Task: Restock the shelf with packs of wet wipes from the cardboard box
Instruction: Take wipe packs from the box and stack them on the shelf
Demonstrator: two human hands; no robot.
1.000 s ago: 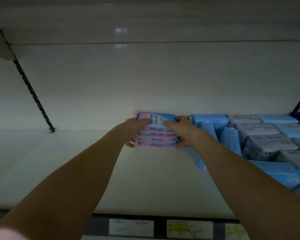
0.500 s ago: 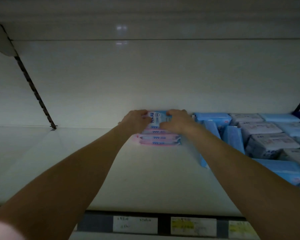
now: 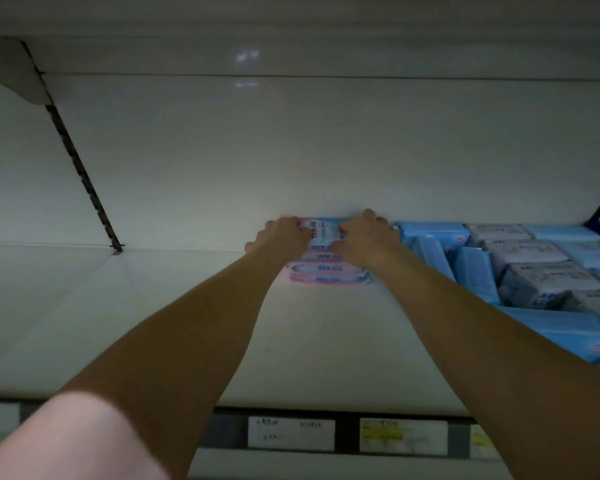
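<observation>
Both hands grasp the stack of wet wipes packs (image 3: pixel 328 268) on the shelf (image 3: pixel 187 323). The left hand (image 3: pixel 284 235) grips its left end. The right hand (image 3: pixel 364 237) grips its right end, beside blue packs (image 3: pixel 430 237).

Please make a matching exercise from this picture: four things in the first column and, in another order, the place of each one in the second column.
Things:
1. pink wet wipe stack
2. blue packs
3. price labels
4. left hand

Places:
A. on the shelf's front edge
B. on the left end of the stack
C. on the right part of the shelf
D. at the back of the shelf, between the two hands

Pairs: 1-D, 2-C, 3-A, 4-B
</observation>
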